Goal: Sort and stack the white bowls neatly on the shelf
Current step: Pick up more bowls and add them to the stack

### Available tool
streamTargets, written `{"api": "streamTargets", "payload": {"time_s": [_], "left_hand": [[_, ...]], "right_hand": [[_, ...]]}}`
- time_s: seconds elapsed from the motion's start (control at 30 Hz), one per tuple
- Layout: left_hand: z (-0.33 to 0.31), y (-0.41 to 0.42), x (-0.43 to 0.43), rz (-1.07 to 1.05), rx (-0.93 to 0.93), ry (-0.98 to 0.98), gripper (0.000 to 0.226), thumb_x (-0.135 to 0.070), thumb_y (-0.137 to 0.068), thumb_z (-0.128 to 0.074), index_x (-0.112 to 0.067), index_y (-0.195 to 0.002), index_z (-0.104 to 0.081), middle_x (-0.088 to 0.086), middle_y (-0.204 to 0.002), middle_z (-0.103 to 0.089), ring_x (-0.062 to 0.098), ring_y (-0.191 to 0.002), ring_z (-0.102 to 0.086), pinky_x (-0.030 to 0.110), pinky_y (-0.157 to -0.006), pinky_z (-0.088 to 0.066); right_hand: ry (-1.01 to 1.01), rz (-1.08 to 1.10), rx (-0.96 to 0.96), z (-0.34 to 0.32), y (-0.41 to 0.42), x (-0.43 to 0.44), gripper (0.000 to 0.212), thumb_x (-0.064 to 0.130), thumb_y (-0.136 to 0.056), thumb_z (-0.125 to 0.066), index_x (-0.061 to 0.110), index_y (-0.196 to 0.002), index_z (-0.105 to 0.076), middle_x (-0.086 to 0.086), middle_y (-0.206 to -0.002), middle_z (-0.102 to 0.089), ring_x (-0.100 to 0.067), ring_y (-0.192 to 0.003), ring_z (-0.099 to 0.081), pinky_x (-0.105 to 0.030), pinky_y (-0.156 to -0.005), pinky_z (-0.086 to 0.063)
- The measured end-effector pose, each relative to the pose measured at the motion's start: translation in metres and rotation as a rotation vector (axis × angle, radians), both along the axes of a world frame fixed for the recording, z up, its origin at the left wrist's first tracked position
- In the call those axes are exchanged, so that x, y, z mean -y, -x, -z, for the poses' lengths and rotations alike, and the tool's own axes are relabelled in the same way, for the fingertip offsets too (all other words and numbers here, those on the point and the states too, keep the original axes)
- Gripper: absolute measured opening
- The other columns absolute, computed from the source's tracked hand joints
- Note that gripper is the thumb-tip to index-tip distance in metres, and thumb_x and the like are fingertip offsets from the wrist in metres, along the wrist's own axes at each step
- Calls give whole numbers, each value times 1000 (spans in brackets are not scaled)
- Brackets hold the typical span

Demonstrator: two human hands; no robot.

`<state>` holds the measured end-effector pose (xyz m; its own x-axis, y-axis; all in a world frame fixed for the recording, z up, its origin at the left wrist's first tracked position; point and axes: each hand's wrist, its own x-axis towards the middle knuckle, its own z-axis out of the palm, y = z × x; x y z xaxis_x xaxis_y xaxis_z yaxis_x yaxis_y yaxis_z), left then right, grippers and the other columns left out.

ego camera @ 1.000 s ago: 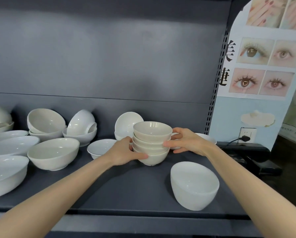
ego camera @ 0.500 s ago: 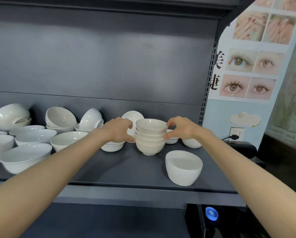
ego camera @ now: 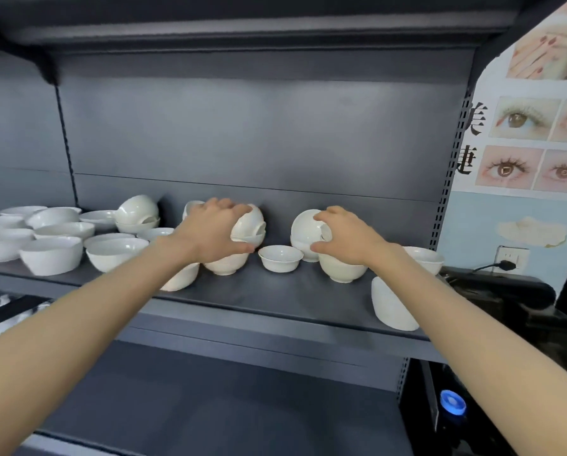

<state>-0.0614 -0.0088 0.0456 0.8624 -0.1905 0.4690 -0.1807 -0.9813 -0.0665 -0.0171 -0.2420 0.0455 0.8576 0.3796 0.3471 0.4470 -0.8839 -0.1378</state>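
Observation:
Many white bowls stand on the dark grey shelf (ego camera: 275, 301). My left hand (ego camera: 214, 233) reaches to the back and grips a tilted bowl (ego camera: 252, 222) that lies in another bowl, fingers over its top and thumb beneath. My right hand (ego camera: 344, 236) grips a second tilted bowl (ego camera: 303, 225) the same way, also leaning in a lower bowl. A small upright bowl (ego camera: 280, 258) stands between the hands. One upright bowl (ego camera: 224, 268) sits below my left hand and another (ego camera: 341, 273) below my right wrist.
Wider bowls and plates (ego camera: 52, 255) crowd the shelf's left half. A bowl (ego camera: 392, 307) lies tipped near the front right edge, and another (ego camera: 423, 256) stands behind my right arm. The shelf above hangs low. A blue-capped bottle (ego camera: 452, 403) sits at the lower right.
Both hands have let go of the stack of small bowls and reached further back, each onto a tilted bowl. The view has pulled back and shifted left.

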Motion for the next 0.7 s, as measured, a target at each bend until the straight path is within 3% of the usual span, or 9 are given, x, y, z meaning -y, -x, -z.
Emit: {"api": "streamTargets", "payload": {"time_s": [0.33, 0.53, 0.7], "left_hand": [[15, 7, -112, -6, -29, 63, 73, -51, -83, -64, -23, -144, -36, 5, -135, -50, 27, -125, -43, 38, -100, -35], [25, -19, -174, 62, -91, 102, 70, -50, -83, -66, -25, -142, -39, 4, -128, -53, 25, -122, -44, 38, -98, -38], [28, -54, -192, 125, -181, 169, 74, -51, -80, -67, -25, -143, -37, 5, -134, -50, 26, -125, -43, 44, -102, -38]], "right_hand": [[-40, -21, 0, 6, 5, -100, 56, 33, -91, -61, 13, -140, -42, -9, -143, -38, -30, -131, -40, -45, -102, -40], [-79, 30, -34, 27, -14, -157, 60, 35, -89, -62, 16, -142, -41, -5, -144, -39, -27, -129, -41, -41, -98, -42], [-114, 102, -90, 37, -25, -170, 57, 34, -90, -62, 14, -139, -43, -7, -140, -43, -26, -126, -44, -40, -99, -41]]}}
